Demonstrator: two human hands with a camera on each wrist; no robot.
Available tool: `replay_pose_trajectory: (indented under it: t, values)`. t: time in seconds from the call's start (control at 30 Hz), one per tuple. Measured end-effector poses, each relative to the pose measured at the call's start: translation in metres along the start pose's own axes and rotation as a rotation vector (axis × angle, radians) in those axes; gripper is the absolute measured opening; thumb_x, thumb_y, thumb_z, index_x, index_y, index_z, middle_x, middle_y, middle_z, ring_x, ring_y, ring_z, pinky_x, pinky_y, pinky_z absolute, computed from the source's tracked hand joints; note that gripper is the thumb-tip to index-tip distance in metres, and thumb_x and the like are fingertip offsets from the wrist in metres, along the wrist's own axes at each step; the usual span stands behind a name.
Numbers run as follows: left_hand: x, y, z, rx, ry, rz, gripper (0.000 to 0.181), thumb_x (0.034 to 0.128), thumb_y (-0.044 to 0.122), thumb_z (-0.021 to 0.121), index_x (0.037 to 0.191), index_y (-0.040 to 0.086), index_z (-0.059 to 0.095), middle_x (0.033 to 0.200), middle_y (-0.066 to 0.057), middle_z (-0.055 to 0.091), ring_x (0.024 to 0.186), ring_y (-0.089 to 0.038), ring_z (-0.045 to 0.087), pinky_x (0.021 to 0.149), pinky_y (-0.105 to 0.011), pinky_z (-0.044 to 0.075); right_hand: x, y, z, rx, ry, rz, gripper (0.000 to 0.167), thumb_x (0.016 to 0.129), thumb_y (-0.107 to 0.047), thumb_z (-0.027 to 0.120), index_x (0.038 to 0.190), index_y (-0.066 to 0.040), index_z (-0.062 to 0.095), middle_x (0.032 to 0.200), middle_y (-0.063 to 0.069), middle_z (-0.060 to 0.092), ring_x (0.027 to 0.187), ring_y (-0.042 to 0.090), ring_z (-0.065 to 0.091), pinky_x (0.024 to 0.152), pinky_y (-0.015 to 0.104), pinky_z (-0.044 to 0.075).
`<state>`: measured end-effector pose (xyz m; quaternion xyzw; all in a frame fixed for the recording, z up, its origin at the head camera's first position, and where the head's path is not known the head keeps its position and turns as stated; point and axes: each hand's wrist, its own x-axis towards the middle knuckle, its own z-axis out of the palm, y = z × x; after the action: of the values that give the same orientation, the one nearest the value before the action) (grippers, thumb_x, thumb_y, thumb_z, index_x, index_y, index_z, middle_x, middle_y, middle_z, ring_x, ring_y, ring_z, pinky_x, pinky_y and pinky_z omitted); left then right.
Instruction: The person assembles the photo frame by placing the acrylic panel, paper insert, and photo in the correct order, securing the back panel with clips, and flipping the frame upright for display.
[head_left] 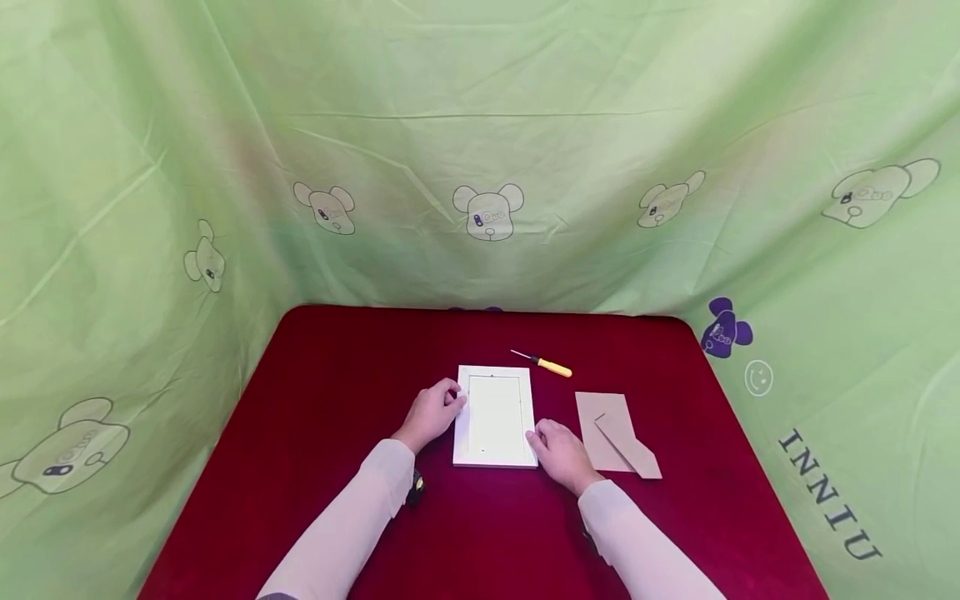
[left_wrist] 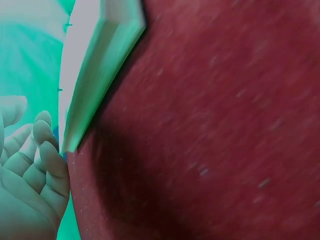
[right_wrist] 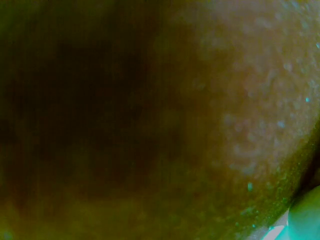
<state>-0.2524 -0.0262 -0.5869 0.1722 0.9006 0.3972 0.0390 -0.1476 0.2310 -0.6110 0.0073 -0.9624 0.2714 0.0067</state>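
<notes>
A white picture frame (head_left: 495, 457) lies on the red table with a pale panel (head_left: 495, 417) inside its rim. Small dark tabs show along the inner edge. My left hand (head_left: 433, 410) is at the frame's upper left side, fingertips at the rim; in the left wrist view, the left hand (left_wrist: 35, 175) has its thumb apart from loosely bent fingers beside the frame (left_wrist: 102, 65). On the lower right side, my right hand (head_left: 561, 454) holds the frame's edge, thumb over the rim. The right wrist view is dark and blurred, with only part of a finger (right_wrist: 307, 217) in a corner.
A screwdriver (head_left: 553, 367) with a yellow handle lies beyond the frame's upper right corner. Right of the frame is a brown backing board (head_left: 611, 404) with a stand leg (head_left: 637, 458) angled across it. Green printed cloth (head_left: 487, 275) hangs around the table (head_left: 360, 350).
</notes>
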Motion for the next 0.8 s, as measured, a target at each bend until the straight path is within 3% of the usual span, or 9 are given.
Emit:
replay_pose_trajectory:
  t: [0.4, 0.8]
  values:
    - [0.020, -0.007, -0.002, -0.014, 0.036, -0.044, 0.021, 0.0957, 0.027, 0.063, 0.110, 0.012, 0.063, 0.079, 0.005, 0.062, 0.069, -0.011, 0.057, 0.067, -0.033, 0.048, -0.001, -0.001, -0.002, 0.008, 0.010, -0.010, 0.028, 0.100, -0.035, 0.055, 0.077, -0.020, 0.048, 0.071, -0.007, 0.043, 0.069, 0.013, 0.044, 0.066, 0.032, 0.038]
    - [0.022, -0.009, 0.004, -0.079, 0.031, -0.096, 0.030, 0.0956, 0.025, 0.064, 0.116, 0.004, 0.060, 0.077, 0.001, 0.061, 0.065, -0.013, 0.056, 0.064, -0.032, 0.047, -0.001, 0.000, 0.001, 0.005, 0.018, -0.019, 0.027, 0.100, -0.034, 0.055, 0.077, -0.021, 0.048, 0.071, -0.008, 0.042, 0.071, 0.013, 0.044, 0.066, 0.032, 0.039]
